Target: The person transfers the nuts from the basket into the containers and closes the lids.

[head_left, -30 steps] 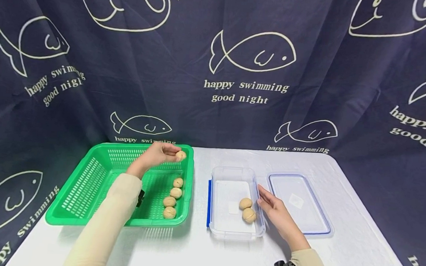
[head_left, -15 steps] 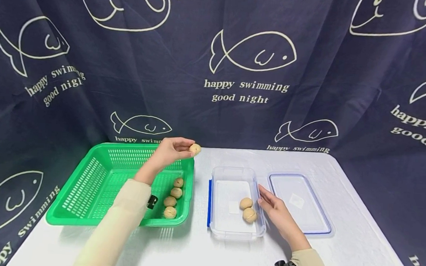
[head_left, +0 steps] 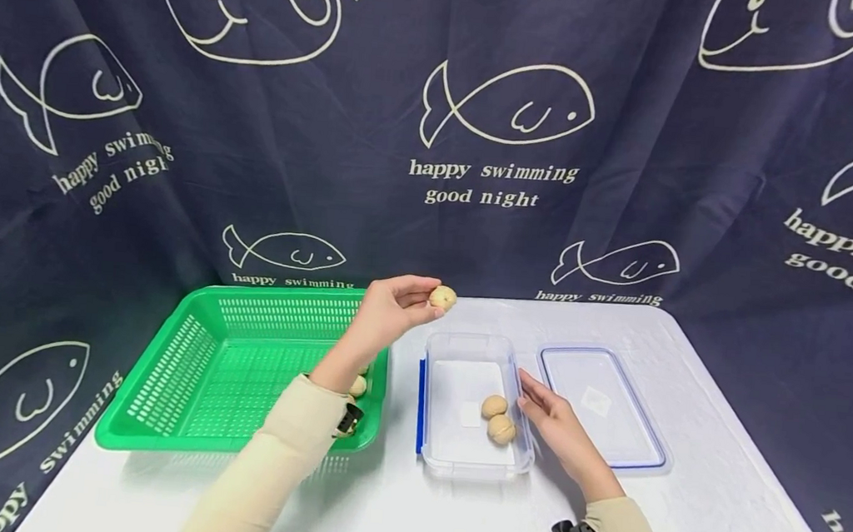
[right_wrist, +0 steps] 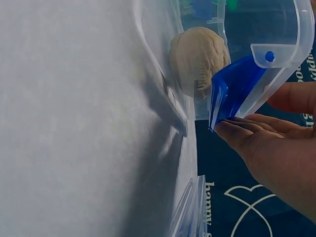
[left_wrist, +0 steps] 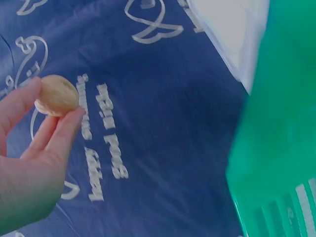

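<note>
My left hand (head_left: 398,305) pinches a walnut (head_left: 442,298) between thumb and fingertips. It is held up beyond the far end of a clear plastic box (head_left: 472,470). The left wrist view shows the same walnut (left_wrist: 57,96) at the fingertips. Inside the box, two walnuts (head_left: 501,429) lie together by its right wall. My right hand (head_left: 553,420) holds that side of the box from outside; in the right wrist view its fingers (right_wrist: 249,129) touch the blue latch (right_wrist: 237,86), with the thumb close to the rim. More walnuts (head_left: 358,386) in the green basket (head_left: 377,417) are partly hidden by my left arm.
The box's clear lid (head_left: 596,400), edged in blue, lies flat right of my right hand. Another blue latch (head_left: 420,406) hangs along the box's left side. A dark fish-print curtain (head_left: 489,237) stands behind the white table (head_left: 707,422).
My left hand has carried the walnut rightward from over the basket, past its right rim, to beyond the box's far end. The right hand and box stay in place.
</note>
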Tool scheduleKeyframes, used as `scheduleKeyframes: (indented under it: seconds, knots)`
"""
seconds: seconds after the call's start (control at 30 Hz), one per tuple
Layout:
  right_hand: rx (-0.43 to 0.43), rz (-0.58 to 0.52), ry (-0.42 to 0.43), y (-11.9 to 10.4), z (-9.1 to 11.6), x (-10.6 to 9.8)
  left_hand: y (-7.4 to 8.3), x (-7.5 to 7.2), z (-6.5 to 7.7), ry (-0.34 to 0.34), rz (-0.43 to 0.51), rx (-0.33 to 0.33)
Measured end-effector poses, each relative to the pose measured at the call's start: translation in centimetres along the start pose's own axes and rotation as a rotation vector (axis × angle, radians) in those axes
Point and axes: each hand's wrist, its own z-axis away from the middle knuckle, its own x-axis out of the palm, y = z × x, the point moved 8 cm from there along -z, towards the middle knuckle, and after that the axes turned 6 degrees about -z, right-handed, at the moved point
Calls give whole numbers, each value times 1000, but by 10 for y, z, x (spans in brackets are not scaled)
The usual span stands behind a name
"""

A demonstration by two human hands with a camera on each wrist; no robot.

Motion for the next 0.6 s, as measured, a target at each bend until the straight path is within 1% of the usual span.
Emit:
scheduleKeyframes:
  seconds: [0.1, 0.17, 0.27, 0.33, 0.4, 0.5, 0.6]
  knots:
    - [-6, -4, 5, 0, 0, -1, 5, 14, 3, 24, -17, 9]
    - [-9, -9, 10, 0, 0, -2, 7, 24, 5, 30, -17, 28]
    - [-7, -8, 6, 0, 0, -2, 5, 40, 9, 43, -30, 43]
    - [-2, -4, 2, 2, 0, -2, 3, 49, 11, 60, -45, 67]
    - [6, 2, -5, 3, 0, -1, -3, 56, 12, 81, -64, 72]
    - [14, 7, -9, 4, 0, 0, -14, 66, 12, 109, -82, 83]
    - [13, 8, -8, 3, 0, -1, -31, 75, 10, 129, -105, 61]
